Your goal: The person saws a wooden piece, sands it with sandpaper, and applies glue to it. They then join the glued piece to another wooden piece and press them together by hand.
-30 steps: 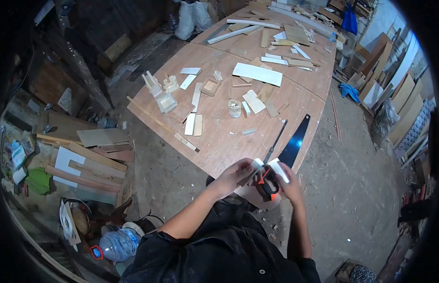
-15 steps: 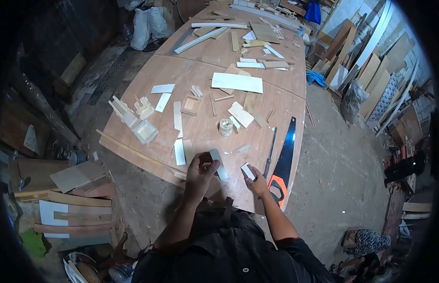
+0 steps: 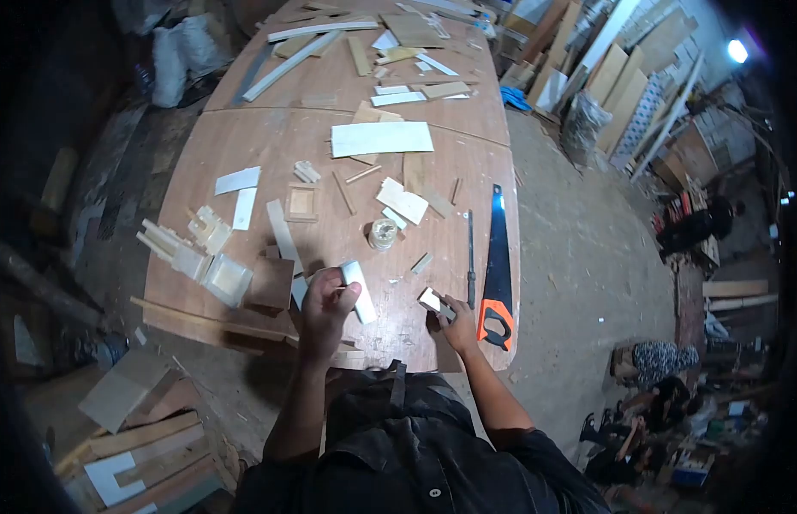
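Note:
My left hand (image 3: 323, 307) is closed on a white-faced wooden strip (image 3: 360, 295), with the thumb pressed against its near side. The strip slants over the front part of the worktable (image 3: 407, 343). To the right, my right hand (image 3: 456, 324) grips a small pale wooden block (image 3: 430, 299) between thumb and fingers. Beyond the two hands stands a glass jar (image 3: 382, 233) with pale contents. A short light strip (image 3: 422, 263) lies on the table just past the right hand. Near the left hand, a white board strip (image 3: 283, 230) runs away from me.
A handsaw (image 3: 496, 257) with an orange handle and a slim file-like tool (image 3: 471, 265) lie along the right edge. A small wooden frame (image 3: 301, 203), a joined wooden model (image 3: 211, 257) and a white panel (image 3: 382, 138) are on the table. People (image 3: 642, 428) sit at lower right.
My view has swung right, so the table sits further left in it. Both hands keep their pieces; the left strip shows a whiter face, and the right block has turned.

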{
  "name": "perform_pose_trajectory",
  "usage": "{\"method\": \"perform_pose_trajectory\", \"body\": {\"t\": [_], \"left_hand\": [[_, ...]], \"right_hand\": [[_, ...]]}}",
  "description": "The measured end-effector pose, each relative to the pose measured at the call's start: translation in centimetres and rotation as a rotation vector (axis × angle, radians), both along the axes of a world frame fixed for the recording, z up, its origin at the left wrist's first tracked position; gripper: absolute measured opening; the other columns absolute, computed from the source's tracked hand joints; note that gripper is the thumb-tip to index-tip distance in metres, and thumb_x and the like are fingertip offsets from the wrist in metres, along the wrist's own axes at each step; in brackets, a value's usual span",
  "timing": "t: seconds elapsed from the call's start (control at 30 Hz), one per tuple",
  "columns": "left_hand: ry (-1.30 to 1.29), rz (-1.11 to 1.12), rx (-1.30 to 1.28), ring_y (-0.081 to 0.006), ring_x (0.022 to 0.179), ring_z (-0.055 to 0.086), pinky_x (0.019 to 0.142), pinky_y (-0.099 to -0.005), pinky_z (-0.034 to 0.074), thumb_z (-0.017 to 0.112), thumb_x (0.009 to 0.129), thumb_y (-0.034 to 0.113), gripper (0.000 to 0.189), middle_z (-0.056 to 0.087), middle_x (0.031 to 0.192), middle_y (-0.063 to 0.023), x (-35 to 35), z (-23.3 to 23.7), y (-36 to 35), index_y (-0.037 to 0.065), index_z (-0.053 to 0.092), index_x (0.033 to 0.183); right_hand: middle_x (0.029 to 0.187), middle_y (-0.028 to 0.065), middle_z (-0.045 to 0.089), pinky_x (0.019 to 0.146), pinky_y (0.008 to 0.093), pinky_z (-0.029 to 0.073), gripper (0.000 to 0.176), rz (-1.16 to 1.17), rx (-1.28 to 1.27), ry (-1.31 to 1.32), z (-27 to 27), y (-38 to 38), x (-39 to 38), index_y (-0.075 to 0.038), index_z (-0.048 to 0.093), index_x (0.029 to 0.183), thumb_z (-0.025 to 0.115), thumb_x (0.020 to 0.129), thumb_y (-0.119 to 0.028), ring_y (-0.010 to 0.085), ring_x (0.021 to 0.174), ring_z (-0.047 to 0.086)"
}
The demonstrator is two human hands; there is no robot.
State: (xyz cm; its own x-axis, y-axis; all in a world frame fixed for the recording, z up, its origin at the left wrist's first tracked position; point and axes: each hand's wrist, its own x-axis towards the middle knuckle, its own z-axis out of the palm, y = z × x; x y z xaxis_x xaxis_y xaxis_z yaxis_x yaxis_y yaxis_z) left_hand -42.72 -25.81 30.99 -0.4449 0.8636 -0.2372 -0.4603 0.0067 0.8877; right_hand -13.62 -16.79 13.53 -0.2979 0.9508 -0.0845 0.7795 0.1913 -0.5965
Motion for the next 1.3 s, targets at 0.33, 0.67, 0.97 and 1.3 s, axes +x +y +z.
{"method": "perform_pose_trajectory", "body": {"t": [0.33, 0.67, 0.97, 1.3], "left_hand": [[0.056, -0.068, -0.031, -0.004, 0.083, 0.052, 0.074, -0.0202, 0.043, 0.066, 0.091, 0.015, 0.02, 0.058, 0.093, 0.0016, -3.9, -0.7, -0.9, 0.004, 0.06, 0.106], [0.083, 0.148, -0.033, -0.0075, 0.086, 0.057, 0.074, -0.0238, 0.049, 0.07, 0.088, 0.011, 0.028, 0.06, 0.096, -0.0023, -6.1, 0.1, -3.7, 0.002, 0.057, 0.111], [0.322, 0.259, -0.027, -0.0092, 0.09, 0.061, 0.075, -0.0241, 0.05, 0.072, 0.087, 0.013, 0.03, 0.064, 0.097, -0.0038, -5.7, 1.4, -8.6, 0.002, 0.057, 0.111], [0.306, 0.629, -0.161, -0.0086, 0.088, 0.06, 0.076, -0.0232, 0.048, 0.068, 0.087, 0.004, 0.027, 0.064, 0.098, -0.0024, -2.5, 2.9, -16.6, 0.003, 0.057, 0.112]], "right_hand": [[0.095, 0.0155, 0.067, 0.075, 0.032, 0.052, 0.028, 0.046, -0.058, 0.229, 5.6, 5.1, -7.6, -0.004, 0.065, 0.115, 0.064, 0.089, -0.014, 0.0254, 0.083, 0.067], [0.093, 0.0121, 0.068, 0.07, 0.0413, 0.052, 0.027, 0.352, 0.214, -0.27, 3.6, 14.2, -16.7, -0.019, 0.071, 0.11, 0.064, 0.084, -0.022, 0.0303, 0.079, 0.067], [0.092, 0.0133, 0.068, 0.072, 0.0446, 0.053, 0.021, 0.525, 0.29, -0.266, 3.7, 15.3, -18.1, -0.014, 0.071, 0.098, 0.061, 0.08, -0.018, 0.0339, 0.085, 0.066], [0.089, 0.0151, 0.066, 0.07, 0.0435, 0.051, 0.013, 0.784, 0.459, -0.038, 4.1, 17.9, -17.7, -0.005, 0.069, 0.091, 0.066, 0.079, -0.008, 0.0345, 0.081, 0.064]]}}
